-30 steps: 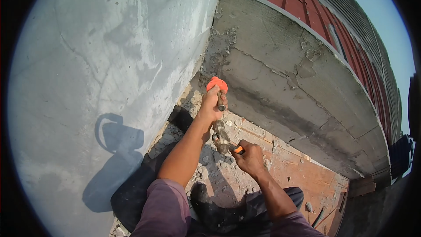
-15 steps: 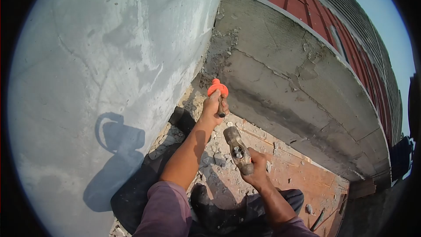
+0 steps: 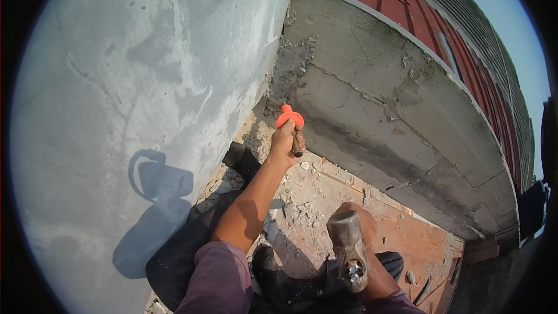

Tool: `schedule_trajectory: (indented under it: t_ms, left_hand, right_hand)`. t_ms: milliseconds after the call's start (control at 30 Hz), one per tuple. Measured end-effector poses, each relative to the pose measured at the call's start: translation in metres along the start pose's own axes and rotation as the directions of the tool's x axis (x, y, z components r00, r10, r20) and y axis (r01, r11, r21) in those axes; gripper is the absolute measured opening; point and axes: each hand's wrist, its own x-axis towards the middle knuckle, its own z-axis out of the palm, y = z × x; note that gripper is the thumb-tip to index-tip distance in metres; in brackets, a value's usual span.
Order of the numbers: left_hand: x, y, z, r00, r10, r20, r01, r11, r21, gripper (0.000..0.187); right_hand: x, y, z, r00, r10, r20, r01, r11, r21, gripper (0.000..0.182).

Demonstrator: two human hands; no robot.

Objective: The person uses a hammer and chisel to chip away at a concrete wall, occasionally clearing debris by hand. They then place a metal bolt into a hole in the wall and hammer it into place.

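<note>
My left hand [image 3: 285, 144] is wrapped round a chisel [image 3: 298, 152] with an orange hand guard [image 3: 289, 117]. The struck end of the chisel points back toward me; its tip is hidden beyond the guard, near the corner where the two walls meet. In my right hand [image 3: 363, 221] is a hammer [image 3: 347, 244], raised close to the camera over my right forearm. Its metal head shows, while most of the handle is hidden. The hammer and the chisel are apart.
A smooth grey wall [image 3: 174, 70] rises on the left, a rough low concrete wall [image 3: 372, 93] on the right. Rubble [image 3: 299, 212] lies on the reddish board floor [image 3: 407, 235] around my dark boots. A dark bar-like tool [image 3: 423, 292] lies at lower right.
My right hand has drawn the hammer back toward me and to the right, away from the chisel. My left hand with the chisel has hardly moved.
</note>
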Motion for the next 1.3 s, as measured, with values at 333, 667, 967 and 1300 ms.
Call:
schedule_trajectory:
  t_ms: [333, 667, 967, 1300]
  left_hand:
    - [0.053, 0.032, -0.079, 0.944, 0.076, -0.322, -0.115, 0.988, -0.105, 0.03]
    - [0.0, -0.02, -0.029, 0.997, 0.041, -0.07, -0.037, 0.997, 0.06, 0.031]
    - [-0.004, -0.013, -0.03, 0.998, 0.06, 0.03, -0.062, 0.994, 0.092, 0.03]
    - [-0.006, -0.006, -0.058, 0.988, -0.006, 0.156, -0.012, 0.993, 0.114, 0.028]
  right_hand:
    - [-0.034, 0.079, 0.02, 0.824, 0.548, 0.141, -0.518, 0.831, -0.204, 0.029]
    - [-0.027, 0.026, 0.009, 0.966, 0.218, 0.137, -0.216, 0.976, -0.035, 0.029]
    - [-0.039, 0.024, 0.0, 0.979, 0.116, 0.166, -0.108, 0.993, -0.055, 0.025]
    - [-0.01, 0.085, 0.045, 0.728, 0.574, 0.376, -0.307, 0.762, -0.57, 0.015]
